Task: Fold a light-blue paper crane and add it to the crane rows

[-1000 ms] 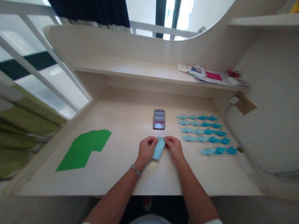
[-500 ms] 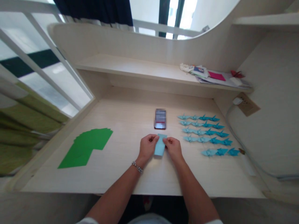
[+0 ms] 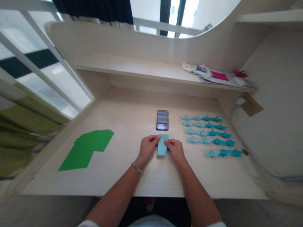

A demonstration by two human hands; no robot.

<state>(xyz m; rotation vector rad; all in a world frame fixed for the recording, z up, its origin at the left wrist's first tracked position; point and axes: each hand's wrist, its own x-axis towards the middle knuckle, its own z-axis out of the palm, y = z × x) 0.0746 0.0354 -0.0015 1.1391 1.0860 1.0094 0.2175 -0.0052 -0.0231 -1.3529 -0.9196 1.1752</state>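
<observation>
Pale blue paper (image 3: 162,144) is what I have between my two hands, a narrow rectangle standing long-way from me. My left grip (image 3: 148,147) is nearly closed and pinches its left edge; my right grip (image 3: 174,149) pinches the right edge in the same way, so both have hold of this one piece. Compared with a moment ago, the paper has turned a little, so its long side now points almost straight away from me. I cannot tell if its lower end touches the counter (image 3: 123,186) under my grips.

A metal bracelet (image 3: 137,167) sits on my left wrist, behind the left grip. Just ahead of the grips lies a phone (image 3: 162,120), and its face is blurred. To the left of my left grip, well apart, is a fanned stack of green paper (image 3: 86,148). To the right of my right grip stand rows of blue paper cranes (image 3: 204,132), light and dark. Farther ahead, beyond the phone, a shelf (image 3: 132,64) carries papers and booklets (image 3: 217,77) and one red paper crane (image 3: 240,73).
</observation>
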